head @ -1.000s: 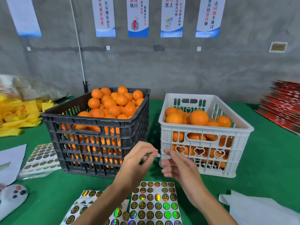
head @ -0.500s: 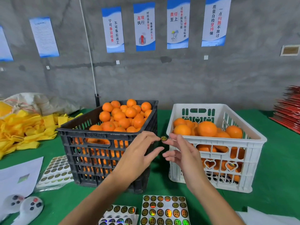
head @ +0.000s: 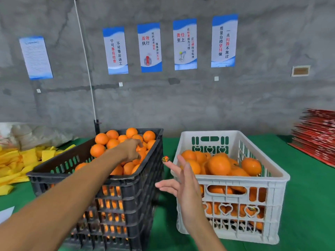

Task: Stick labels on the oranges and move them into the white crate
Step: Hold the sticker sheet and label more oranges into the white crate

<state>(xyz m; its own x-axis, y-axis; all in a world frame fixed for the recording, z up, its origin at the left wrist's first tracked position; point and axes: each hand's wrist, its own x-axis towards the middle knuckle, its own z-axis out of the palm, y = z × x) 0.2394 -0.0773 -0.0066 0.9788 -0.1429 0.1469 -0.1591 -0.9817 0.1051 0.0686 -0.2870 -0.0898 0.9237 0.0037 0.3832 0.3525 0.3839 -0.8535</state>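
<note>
Landmark: the black crate, standing on the green table.

Left of the black crate: a heap of yellow bags lies on the table, with a pale sack behind it against the wall.

Inside the black crate: a pile of oranges rises above the rim at the far end. The left hand reaches over the near rim and rests on the pile near the crate's right wall. Its fingers curl down among the fruit; whether they grip an orange cannot be told.

Just right of the black crate: the right hand hovers in the gap between the two crates, fingers straight and spread, grasping nothing. A round holographic label sits stuck on the tip of its raised forefinger, level with the black crate's top rim.

Further right of the black crate: the white crate stands beside it, apart by a narrow gap. It holds labelled-stage oranges heaped to about rim height.

Far right of the black crate: a stack of red flat cartons lies at the table edge.

Behind the black crate: a grey wall with four blue-and-white posters.
</note>
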